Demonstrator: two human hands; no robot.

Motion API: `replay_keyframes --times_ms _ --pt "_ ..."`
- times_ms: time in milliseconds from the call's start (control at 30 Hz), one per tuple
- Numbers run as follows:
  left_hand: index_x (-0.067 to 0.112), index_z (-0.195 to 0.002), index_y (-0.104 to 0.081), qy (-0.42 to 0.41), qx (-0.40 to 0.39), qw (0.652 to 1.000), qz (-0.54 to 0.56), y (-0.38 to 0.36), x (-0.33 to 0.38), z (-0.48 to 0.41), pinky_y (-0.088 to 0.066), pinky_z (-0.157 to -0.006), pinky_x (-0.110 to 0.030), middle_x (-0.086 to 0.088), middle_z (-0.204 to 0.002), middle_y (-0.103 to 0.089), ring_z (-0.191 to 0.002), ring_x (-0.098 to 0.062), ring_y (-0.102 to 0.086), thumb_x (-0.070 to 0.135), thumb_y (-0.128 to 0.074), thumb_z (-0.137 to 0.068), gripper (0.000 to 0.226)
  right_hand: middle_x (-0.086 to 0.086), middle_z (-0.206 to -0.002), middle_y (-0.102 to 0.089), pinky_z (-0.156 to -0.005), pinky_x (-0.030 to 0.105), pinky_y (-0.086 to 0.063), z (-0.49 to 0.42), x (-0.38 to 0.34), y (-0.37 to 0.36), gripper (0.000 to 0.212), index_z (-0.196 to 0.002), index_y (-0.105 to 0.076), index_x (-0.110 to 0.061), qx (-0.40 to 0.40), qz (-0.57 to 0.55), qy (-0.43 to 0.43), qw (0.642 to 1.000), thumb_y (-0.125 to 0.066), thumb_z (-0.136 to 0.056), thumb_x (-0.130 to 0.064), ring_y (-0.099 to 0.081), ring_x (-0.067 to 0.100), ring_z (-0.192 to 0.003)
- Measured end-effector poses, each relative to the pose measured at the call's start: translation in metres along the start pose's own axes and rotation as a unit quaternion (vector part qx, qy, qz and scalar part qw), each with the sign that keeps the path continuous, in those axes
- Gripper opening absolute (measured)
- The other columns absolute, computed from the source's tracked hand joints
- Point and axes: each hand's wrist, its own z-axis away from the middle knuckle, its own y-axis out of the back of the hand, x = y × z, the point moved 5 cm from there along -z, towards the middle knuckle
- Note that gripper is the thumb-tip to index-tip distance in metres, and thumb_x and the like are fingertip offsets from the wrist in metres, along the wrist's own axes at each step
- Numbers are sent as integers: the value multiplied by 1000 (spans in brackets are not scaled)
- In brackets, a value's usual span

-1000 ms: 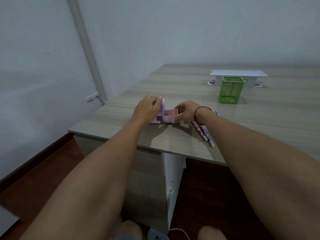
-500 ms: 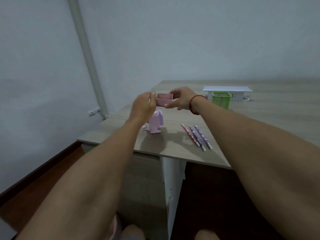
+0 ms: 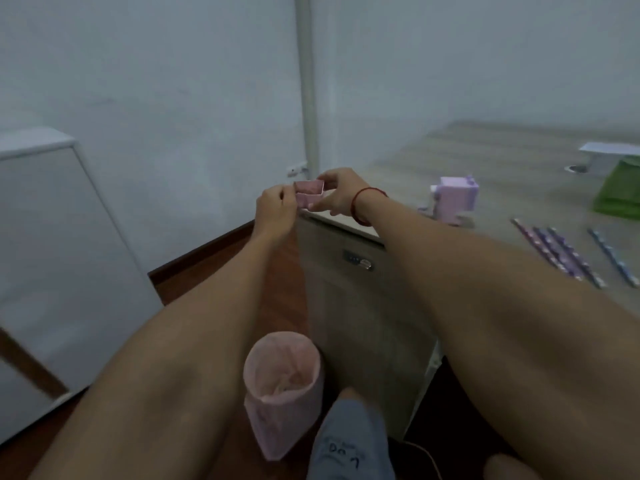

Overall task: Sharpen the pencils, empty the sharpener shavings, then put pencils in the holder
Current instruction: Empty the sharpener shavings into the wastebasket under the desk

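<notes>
Both hands hold a small pink shavings drawer (image 3: pixel 309 192) in the air past the desk's left corner. My left hand (image 3: pixel 277 211) pinches its left side and my right hand (image 3: pixel 337 194) grips its right side. The purple sharpener body (image 3: pixel 454 199) stands on the desk (image 3: pixel 502 174) to the right. Several patterned pencils (image 3: pixel 562 254) lie on the desk near its front edge. The green mesh holder (image 3: pixel 620 192) is at the right edge of view. A pink-lined waste bin (image 3: pixel 282 379) stands on the floor, below and nearer than the drawer.
A drawer cabinet with a lock (image 3: pixel 360 263) sits under the desk's left end. A white cabinet (image 3: pixel 45 254) stands at left on the dark wood floor. A white power strip box (image 3: pixel 606 157) lies behind the holder. My knee (image 3: pixel 349 438) is beside the bin.
The drawer came out of the sharpener and was lifted, then carried left off the desk's corner. My view swung left and down, bringing the waste bin into sight.
</notes>
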Motion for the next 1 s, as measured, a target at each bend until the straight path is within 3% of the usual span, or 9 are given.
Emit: replay_keyframes --times_ms 133,300,500,600,667,733,800,900,1000 --pt "11 -81 -65 86 25 995 -39 15 -103 22 -44 -75 -32 -15 -95 -69 -88 -28 -60 17 -39 -94 29 8 -134 -58 -103 35 -48 -23 38 -98 71 -137 -50 -6 -59 -21 -27 998 -80 -74 -12 -58 23 -121" --pt "10 -105 -69 155 5 986 -56 8 -208 59 -50 -88 -35 -11 -106 -70 -99 -27 -62 16 -41 -92 31 13 -135 -57 -99 32 -47 -26 109 -200 70 -137 -48 0 -118 -79 -88 986 -77 -74 1 -57 25 -122" --pt "13 -105 -69 277 -6 961 -11 -23 -318 91 -54 -87 -39 -5 -104 -71 -96 -21 -66 19 -45 -87 31 28 -126 -60 -63 29 -52 -33 189 -284 54 -124 -56 8 -179 -115 -160 964 -71 -73 16 -61 22 -100" --pt "13 -107 -65 344 -13 939 20 -44 -362 106 -56 -85 -47 -9 -105 -69 -97 -25 -67 21 -49 -86 27 19 -136 -54 -69 32 -54 -34 226 -309 63 -134 -47 6 -198 -113 -204 952 -72 -76 9 -59 29 -113" --pt "12 -105 -65 387 -11 921 33 -54 -381 115 -57 -83 -44 -10 -103 -69 -93 -27 -67 21 -48 -85 28 12 -140 -50 -87 43 -54 -32 247 -324 74 -142 -39 1 -207 -120 -251 938 -73 -77 4 -55 28 -121" --pt "10 -103 -67 426 -5 903 59 -62 -391 121 -57 -73 -37 -11 -98 -68 -83 -26 -66 17 -47 -89 25 11 -140 -51 -94 44 -53 -32 266 -337 78 -145 -36 -3 -215 -128 -288 924 -75 -77 -1 -57 27 -118" --pt "12 -100 -68 456 -5 887 80 -67 -399 122 -54 -64 -33 -14 -97 -69 -80 -26 -66 21 -46 -91 26 12 -135 -55 -92 40 -54 -33 278 -351 73 -144 -38 -5 -221 -135 -316 913 -74 -79 -7 -59 26 -113" --pt "16 -94 -69 494 -11 863 103 -72 -404 121 -54 -67 -34 -11 -94 -70 -83 -27 -67 24 -47 -87 25 7 -118 -62 -82 32 -56 -34 286 -366 59 -136 -50 -11 -218 -157 -359 894 -71 -83 -23 -63 25 -110" --pt "11 -103 -68 543 -10 832 112 -77 -406 123 -56 -68 -32 -8 -88 -71 -70 -21 -64 26 -50 -84 31 5 -106 -65 -80 32 -57 -35 288 -376 42 -126 -58 -17 -205 -163 -392 882 -59 -89 -36 -64 22 -97"
